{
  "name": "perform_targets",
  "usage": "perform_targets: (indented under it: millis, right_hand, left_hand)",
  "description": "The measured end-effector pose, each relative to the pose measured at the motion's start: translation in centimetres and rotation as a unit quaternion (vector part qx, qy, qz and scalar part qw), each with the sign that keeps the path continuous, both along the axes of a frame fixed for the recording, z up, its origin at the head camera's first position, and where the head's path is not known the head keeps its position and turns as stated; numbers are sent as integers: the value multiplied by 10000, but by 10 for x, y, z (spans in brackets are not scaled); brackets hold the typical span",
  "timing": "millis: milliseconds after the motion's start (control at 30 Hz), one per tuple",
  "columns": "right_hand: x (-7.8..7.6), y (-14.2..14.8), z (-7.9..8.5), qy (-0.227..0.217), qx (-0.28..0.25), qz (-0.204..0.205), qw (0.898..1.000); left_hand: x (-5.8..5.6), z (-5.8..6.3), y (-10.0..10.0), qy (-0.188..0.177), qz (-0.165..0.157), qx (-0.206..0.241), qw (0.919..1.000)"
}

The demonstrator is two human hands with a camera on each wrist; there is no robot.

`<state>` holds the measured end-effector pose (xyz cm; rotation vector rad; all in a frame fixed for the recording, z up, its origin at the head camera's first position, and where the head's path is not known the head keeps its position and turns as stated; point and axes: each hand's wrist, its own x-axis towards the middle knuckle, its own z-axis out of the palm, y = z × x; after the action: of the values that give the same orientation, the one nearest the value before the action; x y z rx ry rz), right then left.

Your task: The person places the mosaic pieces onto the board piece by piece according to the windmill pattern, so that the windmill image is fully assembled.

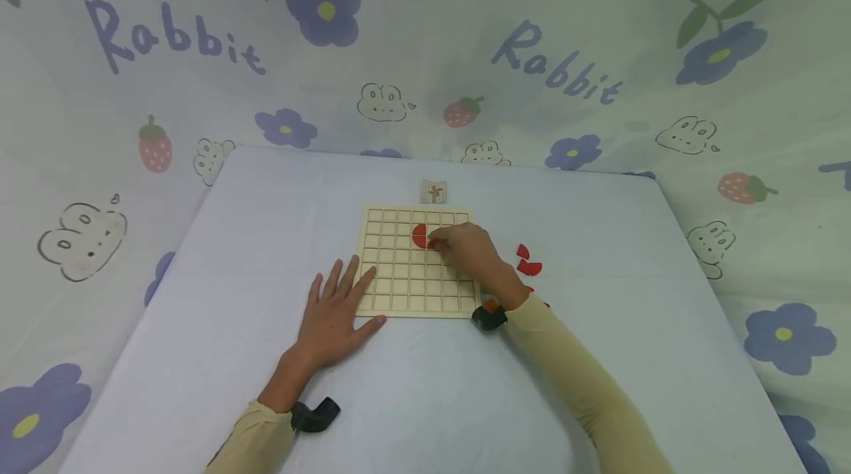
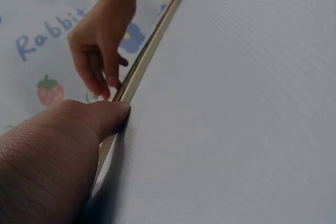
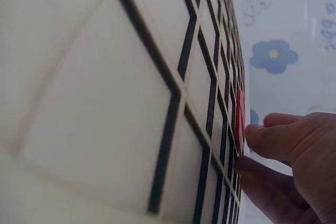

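A wooden grid board point(image 1: 392, 287) lies on the white table. Near its upper middle, red quarter-circle pieces point(image 1: 419, 236) form a left half-disc. My right hand point(image 1: 472, 252) reaches over the board and pinches another red piece just right of that half-disc; its fingers partly hide the piece. In the right wrist view, thumb and fingers point(image 3: 273, 142) meet at the red pieces point(image 3: 240, 121) low on the grid. My left hand point(image 1: 332, 323) lies with spread, straight fingers on the board's lower left edge. The left wrist view shows its thumb point(image 2: 107, 116) against the board's side.
Several loose red pieces point(image 1: 530, 266) lie right of the board, some partly behind the right forearm. A small printed pattern card point(image 1: 433, 191) sits just beyond the board's far edge. A patterned curtain point(image 1: 399, 38) hangs behind the table.
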<state>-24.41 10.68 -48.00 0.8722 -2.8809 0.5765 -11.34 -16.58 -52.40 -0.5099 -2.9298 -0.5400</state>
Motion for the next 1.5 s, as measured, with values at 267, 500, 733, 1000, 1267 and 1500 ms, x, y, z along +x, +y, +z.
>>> perform_targets:
  millis: [267, 500, 733, 1000, 1267, 1500]
  right_hand:
    - [7, 27, 4, -312, -780, -512, 9951]
    - [12, 53, 2, -534, -771, -1014, 9904]
    - [15, 85, 5, -208, -300, -1555, 9872]
    - [19, 114, 7, -420, 218, -2218, 9739]
    - [25, 128, 9, -1163, 210, -2830, 9518]
    - [19, 119, 6, -1400, -90, -2952, 9451]
  left_hand:
    - [0, -1, -1, -20, 41, -104, 9999]
    - [0, 0, 0, -40, 48, -57, 10000]
    - [0, 1, 0, -110, 35, -112, 9999]
    - [-1, 0, 0, -54, 44, -59, 10000]
    - [-1, 1, 0, -66, 18, -34, 10000]
    - [0, 1, 0, -72, 30, -76, 9999]
